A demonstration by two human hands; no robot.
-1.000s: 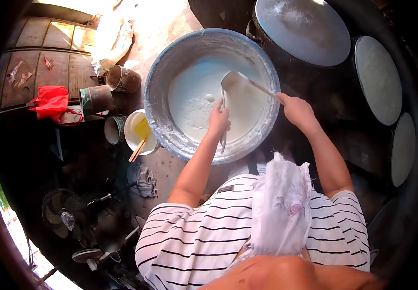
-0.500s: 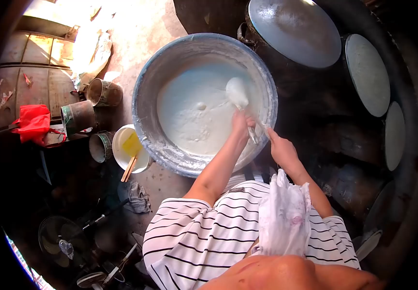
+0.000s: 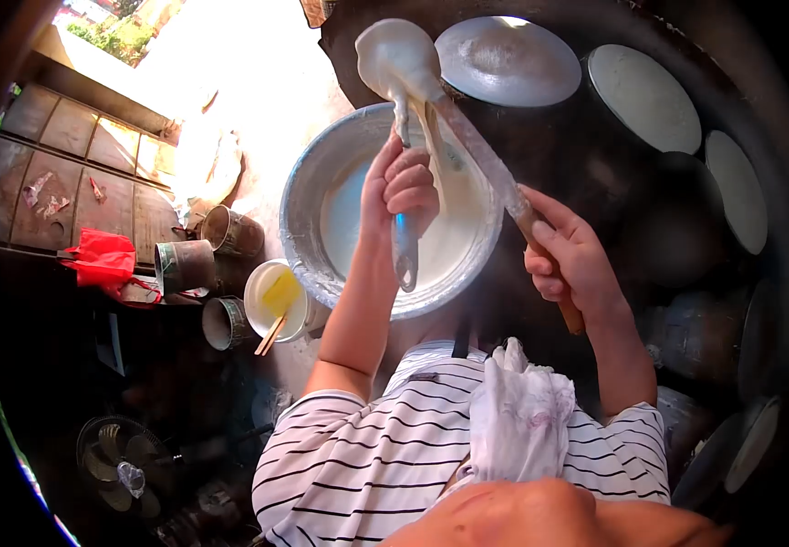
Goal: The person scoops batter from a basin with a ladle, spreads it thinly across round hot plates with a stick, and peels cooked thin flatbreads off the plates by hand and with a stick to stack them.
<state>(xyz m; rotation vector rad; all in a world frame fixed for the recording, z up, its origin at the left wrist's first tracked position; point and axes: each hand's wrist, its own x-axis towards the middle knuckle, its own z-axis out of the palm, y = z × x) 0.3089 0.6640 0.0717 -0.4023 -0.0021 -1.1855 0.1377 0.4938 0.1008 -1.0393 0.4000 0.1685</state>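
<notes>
My right hand (image 3: 577,255) is closed round the wooden handle of a long ladle (image 3: 481,150), raised above a large round tub (image 3: 296,214). White batter covers the ladle's head (image 3: 394,59) and hangs from it in thick strands. My left hand (image 3: 399,190) grips a smaller utensil (image 3: 405,255) with a hole in its handle end; its upper end touches the batter near the ladle's head. Pale, wet batter (image 3: 454,228) lies inside the tub, below both hands.
Left of the tub are a white bucket (image 3: 253,301) with yellow contents and wooden sticks, several metal cans (image 3: 185,266) and a red bag (image 3: 103,257). Round pans (image 3: 645,96) and a large lid (image 3: 508,62) curve along the right. A fan (image 3: 121,465) stands lower left.
Both hands have risen from low over the tub, lifting the ladle and the smaller utensil up and away from the batter. The view has shifted too.
</notes>
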